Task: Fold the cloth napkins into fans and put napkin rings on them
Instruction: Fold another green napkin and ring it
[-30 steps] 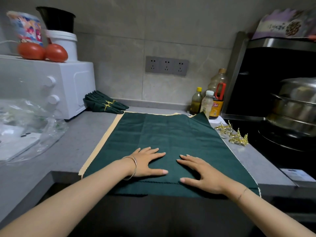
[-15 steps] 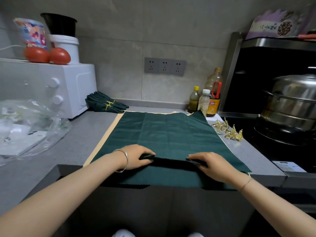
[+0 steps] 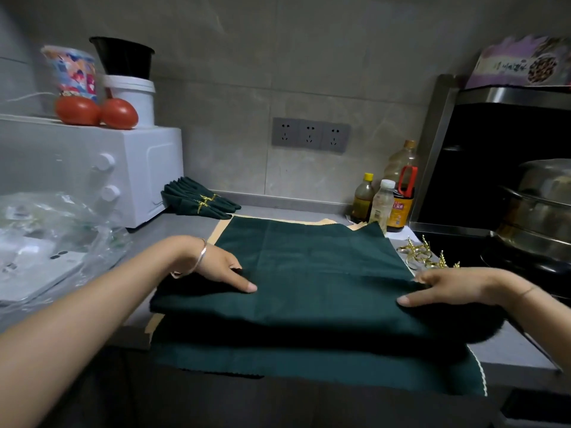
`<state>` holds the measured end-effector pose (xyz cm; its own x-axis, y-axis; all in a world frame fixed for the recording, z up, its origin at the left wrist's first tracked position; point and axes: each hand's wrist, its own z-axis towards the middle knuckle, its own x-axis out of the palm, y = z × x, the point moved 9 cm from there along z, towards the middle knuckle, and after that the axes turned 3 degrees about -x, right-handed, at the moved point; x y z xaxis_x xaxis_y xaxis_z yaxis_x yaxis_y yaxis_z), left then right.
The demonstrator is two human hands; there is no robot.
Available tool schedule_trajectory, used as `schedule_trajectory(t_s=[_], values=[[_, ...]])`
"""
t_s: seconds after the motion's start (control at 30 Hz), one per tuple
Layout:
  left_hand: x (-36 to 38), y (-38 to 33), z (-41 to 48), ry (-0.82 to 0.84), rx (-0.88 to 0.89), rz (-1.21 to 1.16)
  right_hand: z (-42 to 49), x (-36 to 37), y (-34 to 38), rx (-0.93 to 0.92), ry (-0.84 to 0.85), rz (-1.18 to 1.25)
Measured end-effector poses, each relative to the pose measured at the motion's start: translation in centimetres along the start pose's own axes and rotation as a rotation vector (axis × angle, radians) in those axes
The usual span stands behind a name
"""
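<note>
A dark green napkin (image 3: 309, 267) lies spread on the grey counter, its near part raised in a fold. My left hand (image 3: 222, 268) pinches the fold at its left end and my right hand (image 3: 445, 287) pinches it at the right end. Under it lies another green cloth (image 3: 309, 359) that hangs over the counter's front edge. Gold napkin rings (image 3: 423, 256) lie in a small heap just beyond my right hand. Folded green fans with gold rings (image 3: 197, 202) rest at the back left.
A white oven (image 3: 92, 168) with tomatoes and tubs on top stands at the left, a plastic bag (image 3: 49, 242) in front of it. Bottles (image 3: 383, 202) stand at the back right. A steel pot (image 3: 537, 211) sits on the black stove at the right.
My hands went from lying flat on the napkin to pinching it. They have spread apart to its left and right edges and lifted a fold.
</note>
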<state>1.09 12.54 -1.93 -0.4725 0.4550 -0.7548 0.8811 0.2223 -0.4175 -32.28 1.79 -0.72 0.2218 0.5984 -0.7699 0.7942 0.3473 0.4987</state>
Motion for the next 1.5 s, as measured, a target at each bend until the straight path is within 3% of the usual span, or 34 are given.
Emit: schedule_trajectory(t_s=[0.1, 0.2, 0.4, 0.5, 0.6, 0.77, 1.13, 1.33, 1.43, 1.5], values=[[-0.9, -0.3, -0.9, 0.172, -0.027, -0.096, -0.1, -0.7, 1.2, -0.082, 0.131, 0.131], [-3.0, 0.0, 1.1, 0.063, -0.007, -0.087, 1.6, -1.1, 2.0, -0.134, 0.191, 0.200], [-6.7, 2.5, 8.4, -0.373, 0.048, 0.058, 9.2, -3.7, 1.2, -0.170, -0.177, -0.325], [-8.2, 3.0, 10.9, -0.581, 0.025, 0.094, 11.7, -5.1, 1.8, -0.241, -0.369, -0.319], [-8.9, 3.7, 13.0, -0.687, -0.070, 0.180, 14.4, -6.1, 1.0, -0.215, -0.463, -0.334], [-9.7, 4.4, 15.6, -0.717, -0.160, 0.236, 18.0, -6.5, -0.2, -0.143, -0.527, -0.418], [-10.1, 5.0, 17.5, -0.750, -0.239, 0.259, 20.0, -6.8, -1.3, -0.117, -0.628, -0.337], [-9.2, 3.9, 17.1, -0.749, -0.298, 0.414, 18.2, -6.3, -0.9, -0.127, -0.817, -0.355], [-7.6, 0.7, 15.3, -0.812, -0.184, 0.416, 16.0, -5.5, 0.4, -0.157, -0.898, -0.203], [-5.2, -2.3, 14.1, -0.769, -0.040, 0.329, 15.1, -3.6, 2.4, -0.210, -0.844, -0.138]])
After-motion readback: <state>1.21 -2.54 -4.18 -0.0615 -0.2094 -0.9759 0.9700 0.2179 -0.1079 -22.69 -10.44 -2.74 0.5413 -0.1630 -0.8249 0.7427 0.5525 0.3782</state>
